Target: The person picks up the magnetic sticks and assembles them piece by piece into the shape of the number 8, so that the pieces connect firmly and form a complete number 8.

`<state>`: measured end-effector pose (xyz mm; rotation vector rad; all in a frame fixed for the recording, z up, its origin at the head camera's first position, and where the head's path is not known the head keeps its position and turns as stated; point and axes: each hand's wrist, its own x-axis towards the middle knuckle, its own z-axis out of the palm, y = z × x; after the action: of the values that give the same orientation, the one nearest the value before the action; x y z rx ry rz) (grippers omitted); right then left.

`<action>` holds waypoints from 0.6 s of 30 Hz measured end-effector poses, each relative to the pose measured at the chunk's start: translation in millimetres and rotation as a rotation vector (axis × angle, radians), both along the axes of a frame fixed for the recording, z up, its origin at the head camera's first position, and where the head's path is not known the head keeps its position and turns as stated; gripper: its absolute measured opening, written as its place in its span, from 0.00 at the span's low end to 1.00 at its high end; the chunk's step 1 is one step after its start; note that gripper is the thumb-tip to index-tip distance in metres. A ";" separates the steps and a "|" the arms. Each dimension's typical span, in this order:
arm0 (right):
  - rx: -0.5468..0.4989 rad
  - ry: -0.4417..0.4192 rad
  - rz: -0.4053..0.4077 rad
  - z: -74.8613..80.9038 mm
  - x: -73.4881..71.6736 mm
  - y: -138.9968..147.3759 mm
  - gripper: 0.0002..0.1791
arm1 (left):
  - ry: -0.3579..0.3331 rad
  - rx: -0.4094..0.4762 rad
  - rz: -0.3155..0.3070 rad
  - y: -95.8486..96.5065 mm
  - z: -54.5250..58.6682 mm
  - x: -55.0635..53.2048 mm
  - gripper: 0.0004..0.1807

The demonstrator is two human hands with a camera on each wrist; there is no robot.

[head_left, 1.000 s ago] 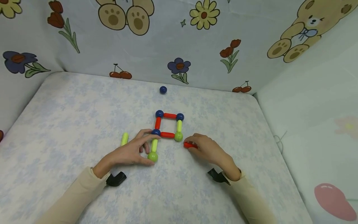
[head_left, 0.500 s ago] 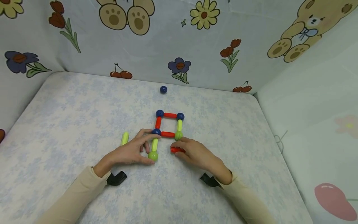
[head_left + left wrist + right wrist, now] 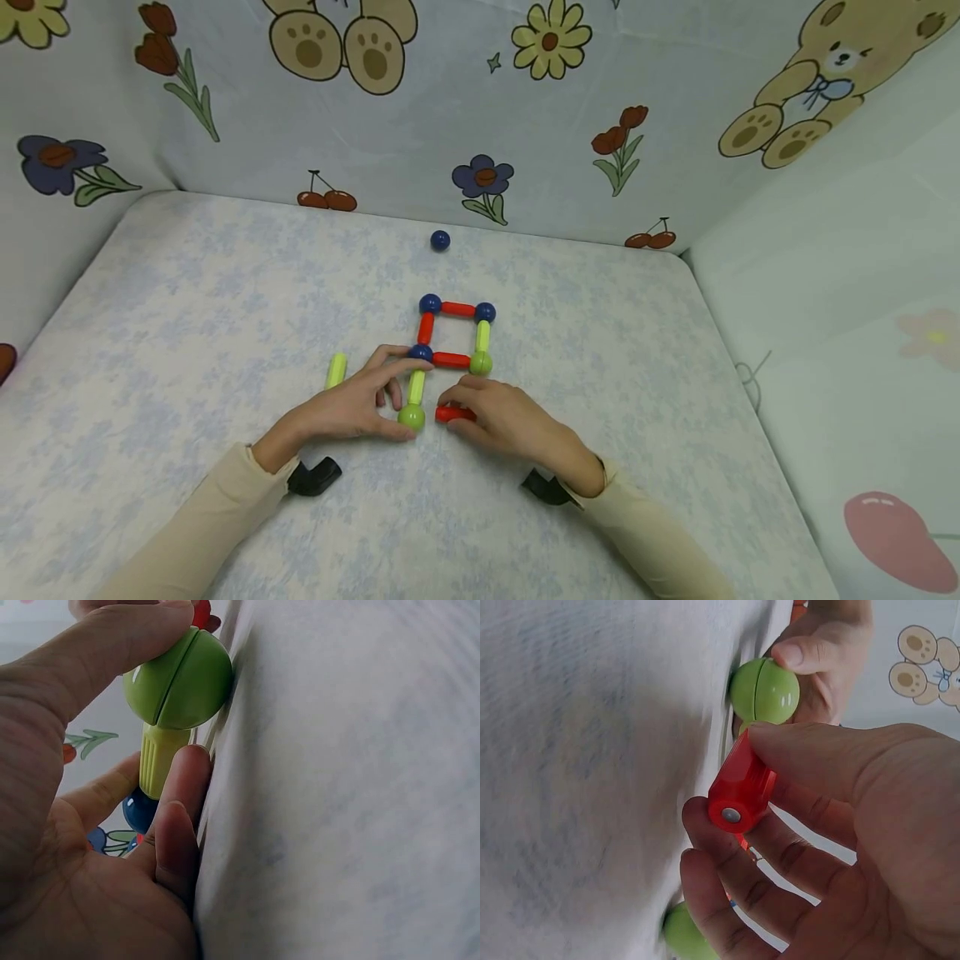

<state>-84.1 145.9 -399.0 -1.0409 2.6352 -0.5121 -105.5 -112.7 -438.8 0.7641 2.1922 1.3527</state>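
My left hand (image 3: pixel 348 404) spans one leg of a magnetic ball-and-stick frame, its thumb against the green ball (image 3: pixel 411 417) and its index finger at the blue ball (image 3: pixel 421 353). A lime magnetic rod (image 3: pixel 416 387) joins those two balls. Between thumb and fingers, my right hand (image 3: pixel 510 421) pinches a red magnetic rod (image 3: pixel 451 414); its silver end tip shows in the right wrist view. The red rod's other end points at the green ball, a small gap apart in the head view. Beyond the hands lies the frame's square of red rods (image 3: pixel 458 309) and one lime rod (image 3: pixel 482 336).
A loose lime rod (image 3: pixel 337 370) lies left of the frame, partly behind my left hand. One loose blue ball (image 3: pixel 440 240) sits near the table's back edge. Another green ball (image 3: pixel 481 363) forms the square's near right corner, just beyond my right hand. Printed cloth walls surround the table (image 3: pixel 225 292).
My right hand has carried the red rod leftward and slightly toward the person, up close to the green ball. The left hand has stayed in place at the frame.
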 end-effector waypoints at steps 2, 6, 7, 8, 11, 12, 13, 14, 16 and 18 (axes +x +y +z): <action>-0.001 0.005 0.007 -0.5 0.4 -1.9 0.13 | -0.002 0.001 -0.003 -0.1 -0.4 -0.7 0.45; -0.007 0.008 0.014 -0.9 1.1 -5.1 0.12 | -0.003 0.001 -0.004 0.3 -0.2 -1.5 0.45; -0.009 0.007 0.016 -0.8 1.3 -5.8 0.12 | -0.003 0.001 -0.004 0.3 0.0 -1.6 0.45; -0.010 0.004 0.017 -0.7 1.6 -6.4 0.12 | -0.003 0.001 -0.004 0.5 0.4 -1.6 0.45; -0.012 -0.006 0.019 0.0 2.4 -8.1 0.12 | 0.000 0.004 -0.005 0.7 1.5 -1.5 0.45; -0.012 -0.008 0.020 0.3 2.6 -8.5 0.12 | 0.001 0.005 -0.005 0.7 1.7 -1.4 0.45; -0.011 -0.009 0.020 0.4 2.8 -9.0 0.12 | 0.002 0.007 -0.005 0.7 1.7 -1.3 0.45; -0.009 -0.010 0.021 0.4 2.9 -9.4 0.12 | 0.004 0.009 -0.005 0.7 1.7 -1.3 0.45; -0.005 -0.009 0.022 0.2 3.1 -9.9 0.12 | 0.007 0.011 -0.004 0.6 1.2 -1.1 0.45; 0.001 -0.009 0.021 -0.4 3.2 -10.1 0.13 | 0.007 0.012 0.000 0.6 0.5 -0.8 0.45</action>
<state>-80.9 135.9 -399.4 -1.0626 2.6133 -0.5101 -106.3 -112.1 -438.3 0.7751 2.1914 1.3663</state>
